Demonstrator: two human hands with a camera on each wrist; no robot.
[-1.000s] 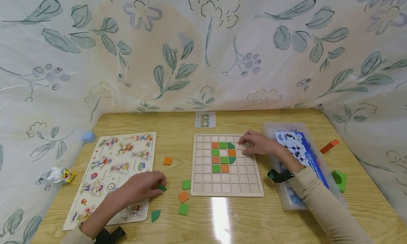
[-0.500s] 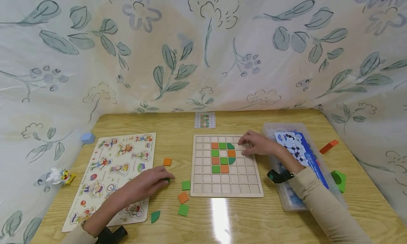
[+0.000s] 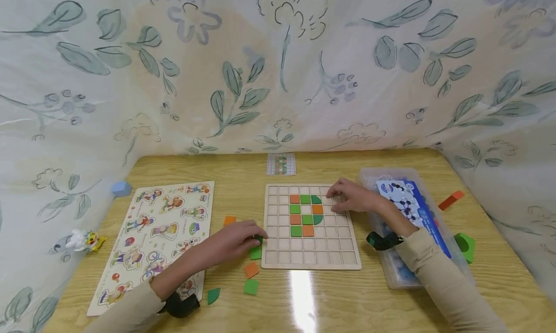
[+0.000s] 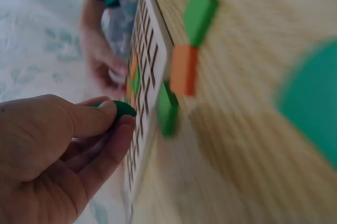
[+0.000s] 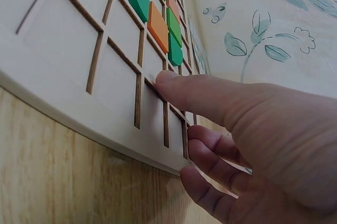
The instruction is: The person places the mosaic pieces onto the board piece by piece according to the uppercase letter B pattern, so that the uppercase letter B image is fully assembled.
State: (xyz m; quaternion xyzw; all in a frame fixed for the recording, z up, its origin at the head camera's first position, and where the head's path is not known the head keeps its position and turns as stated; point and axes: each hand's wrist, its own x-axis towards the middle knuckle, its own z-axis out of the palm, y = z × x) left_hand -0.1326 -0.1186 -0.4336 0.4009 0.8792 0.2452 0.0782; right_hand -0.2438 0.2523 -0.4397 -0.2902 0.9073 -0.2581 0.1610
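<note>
Head view hides the dark green piece [image 4: 122, 110] (left hand [image 3: 232, 241] pinches it); right hand [image 3: 354, 198] rests flat.

My left hand [image 3: 234, 241] reaches forward low over the tabletop, palm down, thumb and forefinger curled in a pinching grip, sleeve and wrist strap trailing behind. My right hand [image 3: 354, 198] lies further ahead, palm down, thumb [image 5: 210, 95] stretched out flat and pressing with its tip, the other fingers [image 5: 216, 153] loosely curled beneath. My right forearm angles back toward me, strap at the wrist.
</note>
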